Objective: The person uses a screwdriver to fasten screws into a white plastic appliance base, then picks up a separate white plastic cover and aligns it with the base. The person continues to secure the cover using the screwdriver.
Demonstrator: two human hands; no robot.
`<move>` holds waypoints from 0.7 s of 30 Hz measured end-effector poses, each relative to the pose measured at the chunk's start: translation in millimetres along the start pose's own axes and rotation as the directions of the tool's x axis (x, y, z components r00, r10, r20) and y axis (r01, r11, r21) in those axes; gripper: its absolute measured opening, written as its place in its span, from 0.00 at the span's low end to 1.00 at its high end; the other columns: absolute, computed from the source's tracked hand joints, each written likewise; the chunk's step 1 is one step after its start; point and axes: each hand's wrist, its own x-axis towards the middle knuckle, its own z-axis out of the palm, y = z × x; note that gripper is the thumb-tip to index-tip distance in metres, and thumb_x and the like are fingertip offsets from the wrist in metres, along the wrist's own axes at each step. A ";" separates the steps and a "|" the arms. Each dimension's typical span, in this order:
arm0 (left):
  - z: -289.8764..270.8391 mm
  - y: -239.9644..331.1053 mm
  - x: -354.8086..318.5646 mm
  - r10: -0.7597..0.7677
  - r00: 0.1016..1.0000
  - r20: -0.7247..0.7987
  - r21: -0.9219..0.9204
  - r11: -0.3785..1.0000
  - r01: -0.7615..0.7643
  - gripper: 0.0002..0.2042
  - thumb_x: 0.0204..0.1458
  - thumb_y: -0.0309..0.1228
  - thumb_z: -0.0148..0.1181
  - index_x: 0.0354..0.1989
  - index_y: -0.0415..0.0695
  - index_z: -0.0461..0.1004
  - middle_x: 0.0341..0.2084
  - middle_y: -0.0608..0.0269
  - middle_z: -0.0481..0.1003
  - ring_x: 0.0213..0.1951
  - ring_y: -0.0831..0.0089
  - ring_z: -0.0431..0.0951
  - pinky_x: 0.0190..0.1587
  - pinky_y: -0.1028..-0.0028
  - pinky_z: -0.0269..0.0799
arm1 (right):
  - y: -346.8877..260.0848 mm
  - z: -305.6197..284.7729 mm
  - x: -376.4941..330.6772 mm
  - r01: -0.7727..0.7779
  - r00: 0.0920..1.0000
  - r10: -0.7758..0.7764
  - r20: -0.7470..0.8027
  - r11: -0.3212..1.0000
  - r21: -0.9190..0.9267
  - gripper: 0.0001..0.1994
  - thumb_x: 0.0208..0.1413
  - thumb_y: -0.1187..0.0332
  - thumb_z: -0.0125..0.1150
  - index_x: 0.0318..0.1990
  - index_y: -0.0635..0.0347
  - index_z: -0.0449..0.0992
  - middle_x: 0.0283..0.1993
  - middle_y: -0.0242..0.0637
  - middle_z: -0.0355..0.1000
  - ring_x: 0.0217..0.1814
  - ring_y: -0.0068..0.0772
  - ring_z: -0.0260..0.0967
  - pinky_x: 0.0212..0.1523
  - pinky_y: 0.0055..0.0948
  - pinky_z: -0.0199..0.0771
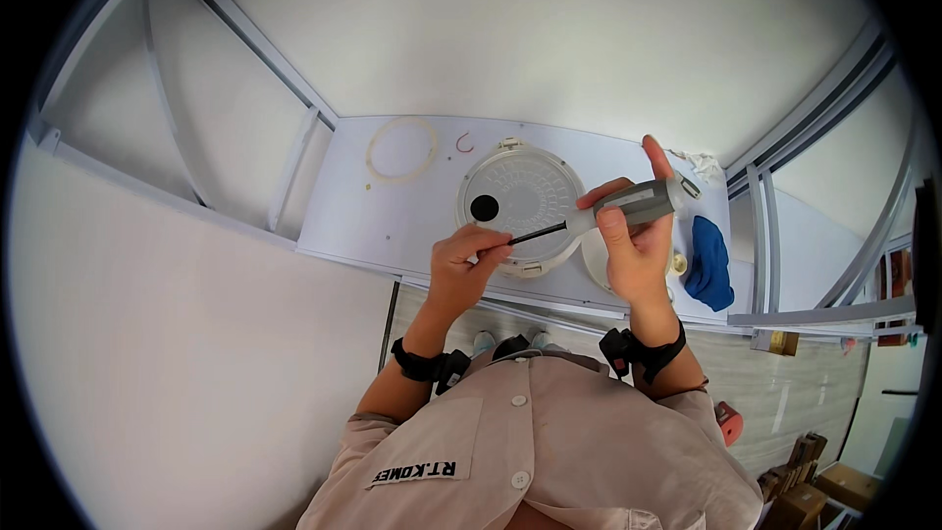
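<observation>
My right hand (pixel 636 260) is wrapped round the grey and white body of a power screwdriver (pixel 633 204), its index finger stretched out along the back end. A long dark bit (pixel 539 234) points left from the tool. At the bit's tip, the thumb and fingers of my left hand (pixel 459 263) are pinched together; whether a small screw is between them cannot be seen. Below both hands lies a round white housing (pixel 520 162) with a clear, ribbed face and clips on its rim. A black disc (pixel 484 208) shows on its left part. Another round white part (pixel 596 260) is partly hidden by my right hand.
On the white table (pixel 343 206), a pale ring (pixel 369 149) and a short red wire (pixel 464 144) lie at the back left. A blue cloth (pixel 708 265) rests at the right, with crumpled white material (pixel 699 163) behind it. Metal frame posts (pixel 765 226) flank the table.
</observation>
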 end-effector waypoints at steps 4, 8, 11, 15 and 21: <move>0.5 0.1 -2.8 -0.015 0.997 0.073 0.020 1.000 0.014 0.10 0.51 0.17 0.72 0.42 0.38 0.85 0.34 0.59 0.84 0.34 0.76 0.79 0.35 0.77 0.72 | -2.1 4.0 5.0 0.044 0.999 -0.044 -0.004 0.998 0.042 0.51 0.60 0.69 0.71 0.80 0.57 0.36 0.51 0.47 0.74 0.45 0.29 0.77 0.52 0.31 0.75; 5.8 0.5 -2.6 0.177 0.983 0.042 0.158 0.971 -0.181 0.14 0.47 0.24 0.75 0.44 0.47 0.86 0.29 0.67 0.84 0.30 0.69 0.77 0.37 0.69 0.73 | -11.3 23.7 2.3 0.125 0.980 -0.119 -0.160 0.992 0.030 0.54 0.56 0.80 0.71 0.81 0.52 0.36 0.53 0.46 0.72 0.46 0.31 0.78 0.46 0.29 0.80; 2.8 4.7 0.4 0.311 0.940 0.141 0.367 0.865 -0.342 0.15 0.46 0.26 0.75 0.45 0.49 0.86 0.29 0.70 0.84 0.32 0.68 0.78 0.39 0.67 0.72 | -3.7 22.0 -0.7 0.147 0.989 -0.148 -0.009 0.985 -0.096 0.51 0.56 0.81 0.71 0.80 0.54 0.41 0.54 0.46 0.72 0.48 0.32 0.79 0.42 0.28 0.82; 3.1 6.8 -3.6 0.327 0.925 0.195 0.455 0.805 -0.381 0.17 0.47 0.28 0.74 0.48 0.49 0.85 0.30 0.71 0.85 0.34 0.68 0.79 0.40 0.67 0.71 | 2.5 23.6 -5.8 0.211 0.967 -0.175 0.186 0.957 -0.200 0.47 0.55 0.85 0.69 0.78 0.51 0.47 0.59 0.50 0.68 0.51 0.40 0.80 0.50 0.37 0.85; 2.4 1.8 -7.0 0.278 0.948 0.157 0.400 0.859 -0.318 0.19 0.48 0.27 0.73 0.52 0.46 0.83 0.31 0.69 0.85 0.35 0.66 0.79 0.40 0.66 0.72 | 9.3 27.6 -8.3 0.274 0.949 -0.228 0.220 0.938 -0.211 0.46 0.56 0.83 0.70 0.77 0.52 0.48 0.59 0.50 0.69 0.51 0.40 0.80 0.49 0.36 0.85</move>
